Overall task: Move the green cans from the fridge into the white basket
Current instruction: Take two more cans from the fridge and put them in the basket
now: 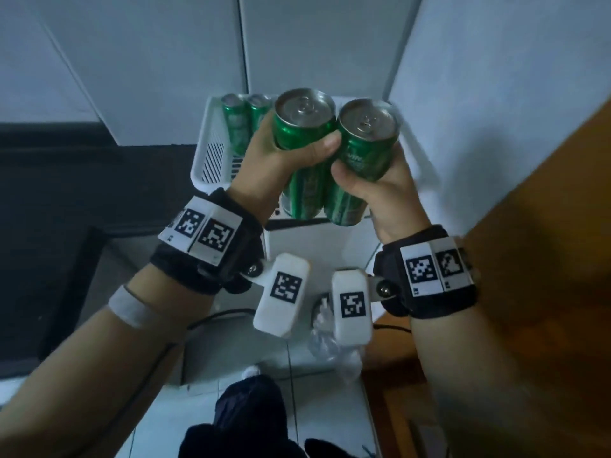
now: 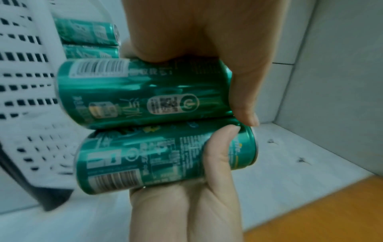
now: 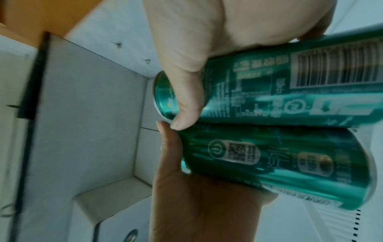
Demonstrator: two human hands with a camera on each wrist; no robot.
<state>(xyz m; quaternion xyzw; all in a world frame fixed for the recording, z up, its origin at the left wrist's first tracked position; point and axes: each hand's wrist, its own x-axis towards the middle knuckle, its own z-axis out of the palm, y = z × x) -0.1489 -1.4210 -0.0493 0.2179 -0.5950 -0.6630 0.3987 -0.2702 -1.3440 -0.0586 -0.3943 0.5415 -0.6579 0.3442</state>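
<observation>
Two green cans are held upright side by side, touching, above the near right part of the white basket [image 1: 211, 143]. My left hand [image 1: 281, 153] grips the left can [image 1: 302, 133], fingers and thumb curled round it. My right hand [image 1: 377, 186] grips the right can [image 1: 365, 143] the same way. Two more green cans [image 1: 244, 122] stand in the basket's far left corner. In the left wrist view my left hand [image 2: 196, 32] holds the upper can [image 2: 140, 91], beside the basket wall [image 2: 22, 81]. In the right wrist view my right hand [image 3: 196, 41] holds the upper can [image 3: 279, 91].
The basket sits on a white stand [image 1: 314, 241] in a corner of pale walls. A brown wooden panel [image 1: 545, 226] rises at the right. Crumpled clear plastic [image 1: 330, 345] and a dark bag [image 1: 248, 411] lie on the tiled floor below. A dark surface fills the left.
</observation>
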